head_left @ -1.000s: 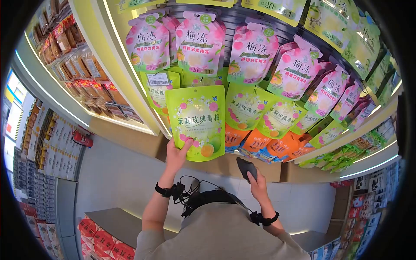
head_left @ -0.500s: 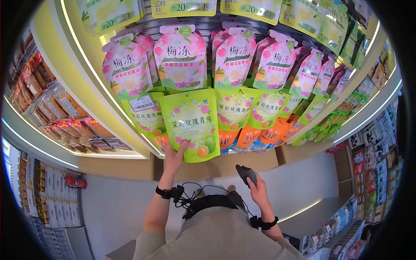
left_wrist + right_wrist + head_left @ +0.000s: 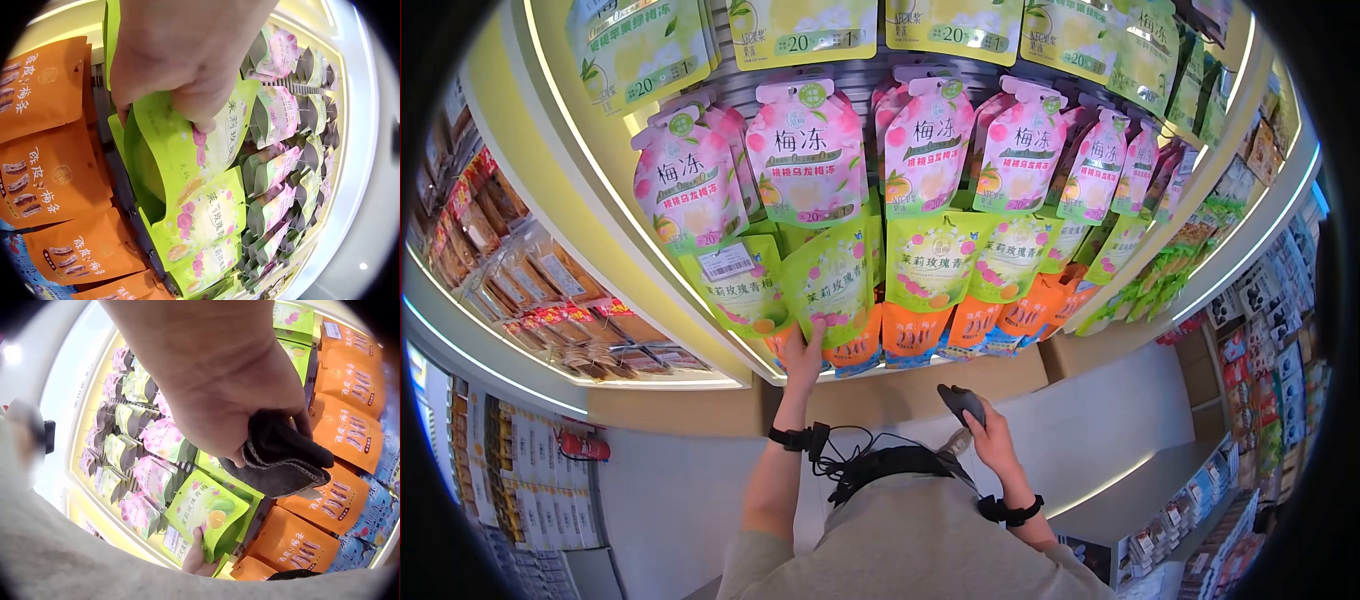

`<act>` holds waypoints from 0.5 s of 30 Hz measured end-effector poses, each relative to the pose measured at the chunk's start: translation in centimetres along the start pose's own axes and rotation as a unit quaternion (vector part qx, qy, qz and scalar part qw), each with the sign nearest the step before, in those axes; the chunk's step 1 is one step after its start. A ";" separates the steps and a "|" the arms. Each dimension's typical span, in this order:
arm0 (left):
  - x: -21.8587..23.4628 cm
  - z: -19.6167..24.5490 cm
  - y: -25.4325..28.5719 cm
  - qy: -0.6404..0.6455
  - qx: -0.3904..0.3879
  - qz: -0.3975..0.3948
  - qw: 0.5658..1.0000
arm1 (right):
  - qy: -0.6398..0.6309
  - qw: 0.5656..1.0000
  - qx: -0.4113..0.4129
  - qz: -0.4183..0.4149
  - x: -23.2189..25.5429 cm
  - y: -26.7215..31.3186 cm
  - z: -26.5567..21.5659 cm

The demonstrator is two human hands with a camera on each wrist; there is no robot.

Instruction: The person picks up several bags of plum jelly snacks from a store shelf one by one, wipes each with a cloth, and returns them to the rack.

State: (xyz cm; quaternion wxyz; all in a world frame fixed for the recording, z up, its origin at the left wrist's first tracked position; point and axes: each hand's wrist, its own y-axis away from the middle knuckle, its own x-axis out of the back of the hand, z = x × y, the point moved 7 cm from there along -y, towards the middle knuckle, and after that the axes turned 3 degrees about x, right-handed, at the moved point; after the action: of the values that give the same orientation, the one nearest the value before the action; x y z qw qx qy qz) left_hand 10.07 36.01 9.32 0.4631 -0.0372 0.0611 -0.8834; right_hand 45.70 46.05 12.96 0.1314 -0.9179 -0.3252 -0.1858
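My left hand (image 3: 804, 358) grips the lower edge of a light green snack pouch (image 3: 832, 275), thumb on its printed front. The pouch leans at the front of the shelf, tilted, among matching green pouches (image 3: 928, 260). In the left wrist view, the thumb presses the pouch (image 3: 206, 147), and its bottom fold faces the camera. A green pouch with a white label (image 3: 730, 262) is just left of it. My right hand (image 3: 997, 442) holds a folded dark grey cloth (image 3: 962, 403) low in front of the shelf; the right wrist view shows the cloth's stitched edge (image 3: 281, 469).
Pink pouches (image 3: 805, 150) hang in a row above the green ones, and orange pouches (image 3: 915, 330) line the row below. A lit shelf divider (image 3: 590, 130) stands on the left, with packaged snacks (image 3: 550, 245) beyond it. A red fire extinguisher (image 3: 584, 446) stands on the floor.
The held green pouch has gone from in front of the shelf back toward the green row, and now tilts. The view has swung left. The right hand keeps the cloth.
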 end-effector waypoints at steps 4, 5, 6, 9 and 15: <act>1.7 -0.3 1.3 -0.016 -0.009 0.073 0.997 | 0.006 1.000 -0.016 -0.008 0.2 -0.5 1.1; 2.4 0.5 1.8 -0.045 -0.020 0.123 0.991 | 0.018 1.000 -0.019 -0.016 0.1 -0.6 1.4; 2.4 1.4 2.0 -0.045 -0.020 0.123 0.991 | 0.018 1.000 -0.019 -0.016 0.3 -0.8 1.2; 2.5 6.1 2.9 -0.169 -0.119 0.159 0.966 | 0.017 0.998 -0.052 -0.039 0.0 -1.4 0.9; -3.1 11.4 0.5 -0.259 -0.294 0.066 0.918 | 0.029 0.998 0.012 -0.045 -0.8 -2.4 1.4</act>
State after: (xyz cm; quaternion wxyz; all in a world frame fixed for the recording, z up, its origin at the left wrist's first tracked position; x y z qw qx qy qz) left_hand 13.57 37.43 20.47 0.4885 -0.3947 0.1985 -0.7524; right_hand 43.93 47.93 11.64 0.1431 -0.8949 -0.3647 -0.2138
